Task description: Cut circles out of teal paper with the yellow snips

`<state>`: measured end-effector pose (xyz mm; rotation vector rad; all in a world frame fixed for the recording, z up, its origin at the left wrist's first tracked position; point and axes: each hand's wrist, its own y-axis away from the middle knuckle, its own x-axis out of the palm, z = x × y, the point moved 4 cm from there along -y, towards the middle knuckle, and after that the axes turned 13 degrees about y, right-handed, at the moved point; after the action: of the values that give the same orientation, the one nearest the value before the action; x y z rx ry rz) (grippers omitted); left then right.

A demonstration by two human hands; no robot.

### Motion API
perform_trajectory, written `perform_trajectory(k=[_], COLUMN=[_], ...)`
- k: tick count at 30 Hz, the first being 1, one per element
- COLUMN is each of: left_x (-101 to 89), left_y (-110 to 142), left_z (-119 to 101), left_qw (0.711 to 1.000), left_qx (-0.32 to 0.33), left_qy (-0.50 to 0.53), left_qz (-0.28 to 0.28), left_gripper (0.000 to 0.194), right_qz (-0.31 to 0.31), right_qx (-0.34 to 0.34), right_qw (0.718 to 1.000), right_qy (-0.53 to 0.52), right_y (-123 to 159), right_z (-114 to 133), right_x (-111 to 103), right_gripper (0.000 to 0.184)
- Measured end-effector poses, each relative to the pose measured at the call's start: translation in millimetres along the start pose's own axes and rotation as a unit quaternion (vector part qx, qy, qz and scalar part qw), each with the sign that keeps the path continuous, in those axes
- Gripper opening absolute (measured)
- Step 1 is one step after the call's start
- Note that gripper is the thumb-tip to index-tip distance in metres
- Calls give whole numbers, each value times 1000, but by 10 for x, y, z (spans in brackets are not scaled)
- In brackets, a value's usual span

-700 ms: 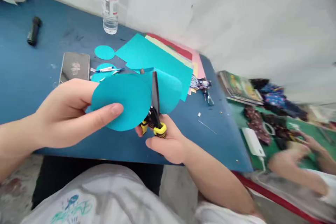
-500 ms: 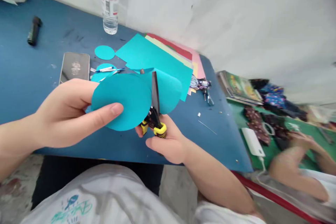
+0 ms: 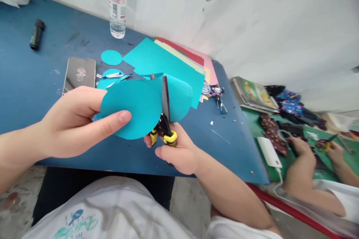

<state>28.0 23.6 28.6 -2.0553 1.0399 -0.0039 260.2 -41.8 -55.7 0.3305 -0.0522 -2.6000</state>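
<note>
My left hand (image 3: pixel 81 123) pinches a round piece of teal paper (image 3: pixel 137 108) between thumb and fingers, the thumb lying on its face. My right hand (image 3: pixel 179 153) is closed around the yellow-and-black handles of a pair of scissors (image 3: pixel 166 101). The dark blade stands up at the right edge of the round piece. Beyond the blade a curled teal offcut (image 3: pixel 179 97) bends away to the right; whether it still joins the round piece is hidden. A smaller teal paper circle (image 3: pixel 111 57) lies on the blue table, and another, partly hidden, lies under pens (image 3: pixel 114 75).
Coloured paper sheets (image 3: pixel 174 67) are stacked toward the wall. A phone (image 3: pixel 80 74), a water bottle (image 3: pixel 117 11), a black cylinder (image 3: pixel 37 34) and a keychain (image 3: pixel 217 93) sit on the blue table (image 3: pixel 224 157). At right, another person's hands (image 3: pixel 303 149) work over a green table (image 3: pixel 252 127).
My hands and the scissors stay nearly in place, the round paper shifting very slightly right. The other person's hands at right have moved apart, one now showing yellow-handled scissors.
</note>
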Motion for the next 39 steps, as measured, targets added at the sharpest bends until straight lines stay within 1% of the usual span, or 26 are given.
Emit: perform_trajectory(k=[3,10,15,18,23,29,34,39], left_x=[-15,-35,-29,-13,-2,-12,-3,23], left_y=[-6,1,35,50,37,-46,-68,-70], left_z=[-11,-35,-34,-44,-34,-54,-70,-58], left_qw=[1000,1000,1000,1000,999,999,999,999], left_qx=[4,2,-11,-7,-27,23,13,1], left_qy=[-5,-6,-11,-10,-12,26,36,39], left_qz=[1,1,-8,-12,-26,-23,-29,-36], left_gripper=[45,42,41,40,41,43,46,50], right_qz=[-1,4,2,-1,-4,10,6,16], right_qx=[-4,19,27,27,24,25,31,29], right_qw=[1000,1000,1000,1000,1000,1000,1000,999], right_qy=[-1,-7,-11,-9,-5,-1,-2,-13], right_y=[-7,-16,-17,-13,-8,-4,-2,-14], right_z=[-6,1,5,-8,-27,-11,2,39], right_x=[1,-6,-5,-3,2,-9,-14,-7], right_gripper=[24,23,23,22,21,17,18,16])
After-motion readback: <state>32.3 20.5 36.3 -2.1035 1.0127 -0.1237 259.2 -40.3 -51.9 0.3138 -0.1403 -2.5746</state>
